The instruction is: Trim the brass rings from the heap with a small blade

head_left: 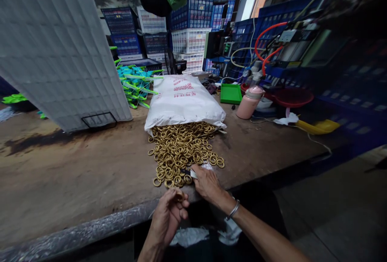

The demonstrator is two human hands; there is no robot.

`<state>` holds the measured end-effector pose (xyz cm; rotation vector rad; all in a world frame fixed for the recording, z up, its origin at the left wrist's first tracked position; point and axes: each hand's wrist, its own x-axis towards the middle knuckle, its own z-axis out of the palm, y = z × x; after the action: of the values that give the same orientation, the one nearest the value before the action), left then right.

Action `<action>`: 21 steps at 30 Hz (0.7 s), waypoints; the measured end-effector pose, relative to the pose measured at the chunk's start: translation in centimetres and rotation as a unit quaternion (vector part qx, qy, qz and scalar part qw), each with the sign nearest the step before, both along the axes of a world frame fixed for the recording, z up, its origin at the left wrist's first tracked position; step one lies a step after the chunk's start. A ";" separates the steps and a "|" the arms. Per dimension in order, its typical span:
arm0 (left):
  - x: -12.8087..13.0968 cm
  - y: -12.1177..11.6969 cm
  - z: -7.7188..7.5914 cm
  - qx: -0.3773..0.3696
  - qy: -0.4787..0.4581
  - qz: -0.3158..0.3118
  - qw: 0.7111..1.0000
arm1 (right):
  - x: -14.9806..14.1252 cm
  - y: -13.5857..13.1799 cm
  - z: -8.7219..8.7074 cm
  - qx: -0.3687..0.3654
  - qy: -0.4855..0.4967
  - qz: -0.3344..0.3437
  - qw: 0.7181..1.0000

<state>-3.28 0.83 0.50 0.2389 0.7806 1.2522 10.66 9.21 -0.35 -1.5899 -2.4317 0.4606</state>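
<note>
A heap of brass-coloured rings (181,149) spills from the open mouth of a white sack (183,98) lying on a worn wooden bench (75,173). My left hand (169,213) is at the bench's front edge, fingers pinched round a single ring. My right hand (207,181) rests on the near edge of the heap, closed on a small dark-tipped tool with a pale handle (189,172) that points into the rings. A metal bracelet (233,209) sits on my right wrist.
A grey ribbed panel (57,48) leans at the left. Green and teal plastic parts (136,82) lie behind it. A pink flask (249,101), green tray (231,93), red basin (292,97) and yellow scoop (317,127) stand right. Blue and white crates (190,28) are stacked behind.
</note>
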 end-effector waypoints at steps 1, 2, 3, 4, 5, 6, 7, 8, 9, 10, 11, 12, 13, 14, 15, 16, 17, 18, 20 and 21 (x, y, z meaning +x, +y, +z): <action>0.0 0.1 0.0 -0.008 -0.012 -0.003 1.000 | 0.1 0.1 0.0 -0.008 0.015 -0.002 1.000; 0.0 0.1 0.0 -0.017 -0.020 -0.005 1.000 | 0.2 0.3 -0.1 -0.017 0.038 -0.004 0.999; 0.0 0.2 0.0 -0.027 -0.023 -0.002 0.999 | 0.3 0.4 -0.2 -0.026 0.069 -0.007 0.997; 0.1 0.3 0.1 -0.036 -0.017 0.006 0.999 | 0.4 0.5 -0.2 -0.035 0.105 -0.012 0.994; 0.2 0.4 0.1 -0.041 -0.006 0.015 0.999 | 0.5 0.6 -0.3 -0.045 0.144 -0.018 0.988; 0.3 0.6 0.2 -0.042 0.009 0.024 0.999 | 0.7 0.7 -0.4 -0.057 0.184 -0.018 0.981; 0.4 0.7 0.3 -0.039 0.028 0.033 0.998 | 0.8 0.6 -0.5 -0.075 0.223 -0.016 0.972; 0.5 0.9 0.3 -0.031 0.050 0.037 0.998 | 0.9 0.6 -0.4 -0.099 0.261 -0.011 0.960; 0.6 1.1 0.4 -0.019 0.074 0.041 0.996 | 0.9 0.4 -0.4 -0.128 0.295 -0.004 0.947; 0.8 1.2 0.4 -0.005 0.103 0.046 0.994 | 0.9 0.2 -0.2 -0.162 0.324 0.001 0.932; 0.9 1.4 0.4 0.010 0.138 0.052 0.989 | 0.9 0.0 0.0 -0.196 0.348 0.003 0.917; 1.0 1.6 0.3 0.024 0.178 0.056 0.982 | 0.9 -0.2 0.2 -0.229 0.367 -0.001 0.902; 1.0 1.7 0.2 0.035 0.220 0.056 0.973 | 0.9 -0.4 0.4 -0.259 0.382 -0.009 0.887; 1.1 1.9 0.1 0.046 0.259 0.052 0.963 | 0.8 -0.6 0.7 -0.289 0.395 -0.014 0.872; 1.2 2.0 0.0 0.055 0.288 0.047 0.955 | 0.8 -0.8 1.0 -0.317 0.408 -0.018 0.856; 1.2 2.1 -0.1 0.066 0.308 0.040 0.948 | 0.7 -0.9 1.3 -0.344 0.419 -0.020 0.840; 1.3 2.2 -0.2 0.079 0.320 0.035 0.943 | 0.7 -1.0 1.6 -0.370 0.428 -0.021 0.825; 1.3 2.3 -0.4 0.093 0.329 0.034 0.939 | 0.7 -1.1 1.9 -0.395 0.433 -0.020 0.810; 1.4 2.5 -0.5 0.116 0.347 0.035 0.930 | 0.7 -1.3 2.4 -0.433 0.439 -0.018 0.787; 1.4 2.5 -0.6 0.123 0.355 0.031 0.926 | 0.8 -1.3 2.5 -0.446 0.442 -0.016 0.778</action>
<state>-1.88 3.35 -0.11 0.9159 1.2518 1.3309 11.43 7.89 2.18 -1.1361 -1.4441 2.0210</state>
